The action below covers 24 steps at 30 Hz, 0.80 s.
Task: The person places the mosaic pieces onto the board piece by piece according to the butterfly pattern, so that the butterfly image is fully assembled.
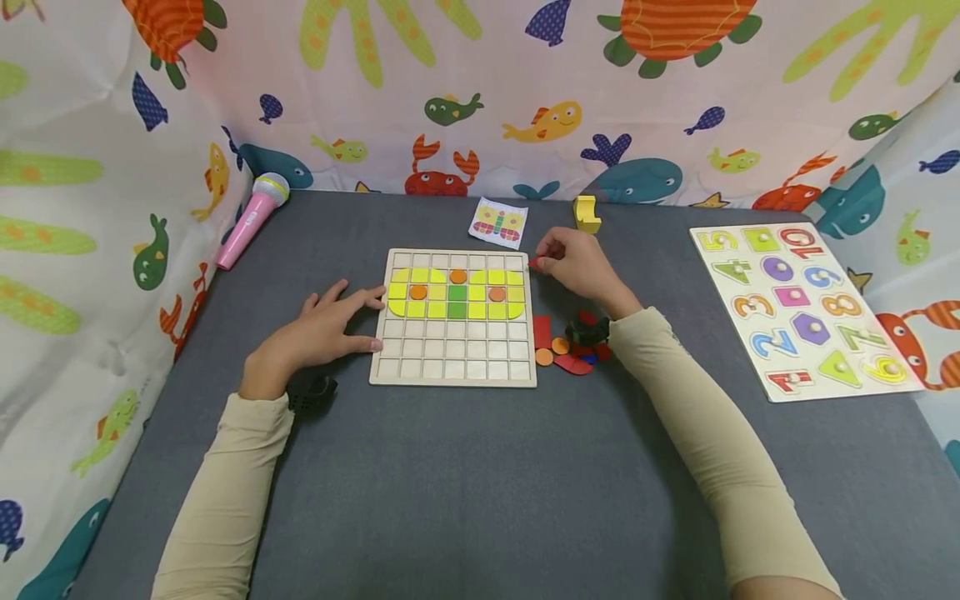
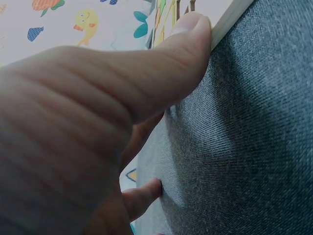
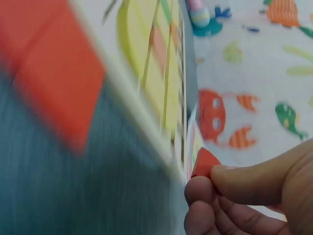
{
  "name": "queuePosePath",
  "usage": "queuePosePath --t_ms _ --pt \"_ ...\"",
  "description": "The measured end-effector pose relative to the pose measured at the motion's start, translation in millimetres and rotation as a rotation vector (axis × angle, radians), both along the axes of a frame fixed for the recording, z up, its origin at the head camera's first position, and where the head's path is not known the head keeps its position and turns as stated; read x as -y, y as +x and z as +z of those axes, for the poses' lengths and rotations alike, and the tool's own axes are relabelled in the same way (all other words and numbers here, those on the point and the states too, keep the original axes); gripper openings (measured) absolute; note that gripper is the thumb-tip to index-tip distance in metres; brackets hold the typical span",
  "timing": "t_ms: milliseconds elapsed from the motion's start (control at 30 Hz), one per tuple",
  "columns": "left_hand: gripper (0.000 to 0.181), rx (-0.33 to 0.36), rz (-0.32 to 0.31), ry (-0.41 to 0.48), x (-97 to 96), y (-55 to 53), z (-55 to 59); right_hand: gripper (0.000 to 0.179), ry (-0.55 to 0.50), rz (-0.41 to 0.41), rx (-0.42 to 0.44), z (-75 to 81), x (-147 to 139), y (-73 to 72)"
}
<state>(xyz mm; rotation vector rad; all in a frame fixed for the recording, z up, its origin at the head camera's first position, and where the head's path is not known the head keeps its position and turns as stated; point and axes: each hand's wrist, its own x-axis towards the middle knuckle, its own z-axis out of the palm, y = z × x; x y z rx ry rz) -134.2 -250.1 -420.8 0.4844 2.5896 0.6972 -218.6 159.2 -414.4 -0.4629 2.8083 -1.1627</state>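
My right hand (image 1: 576,265) pinches a small red tile (image 3: 206,162) between thumb and fingertips, just off the upper right corner of a wooden grid board (image 1: 453,372). Yellow tiles (image 1: 401,308), green tiles (image 1: 457,302) and orange round tiles (image 1: 497,294) fill part of the board's upper rows; its lower rows show bare cells. At the board's left edge rests my left hand (image 1: 318,333), fingers spread, with the thumb (image 2: 188,44) touching the rim. A pattern card (image 1: 498,223) with a butterfly design lies behind the board.
Loose red tiles (image 1: 542,332), orange discs (image 1: 543,357) and other pieces lie right of the board, partly under my right wrist. A yellow block (image 1: 587,214) stands at the back. A number puzzle board (image 1: 810,312) lies at right, a pink toy microphone (image 1: 253,218) at far left.
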Motion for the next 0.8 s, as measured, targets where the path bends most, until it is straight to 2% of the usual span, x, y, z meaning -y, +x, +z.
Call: queuePosePath --t_ms 167,400,567,800 --pt "0.068 0.001 0.004 0.001 -0.3 0.2 0.5 0.007 -0.061 0.122 0.018 2.8 36 6.0" --pt "0.075 0.017 0.009 -0.003 0.1 -0.7 2.0 0.007 -0.072 0.299 0.066 5.9 87 18.1" --pt "0.081 0.023 0.006 -0.01 1.3 -0.9 2.6 0.006 -0.086 0.425 0.043 6.0 117 25.8" --pt "0.082 0.008 -0.008 -0.011 3.8 -1.8 0.1 0.007 -0.07 0.545 0.02 3.8 151 34.3"
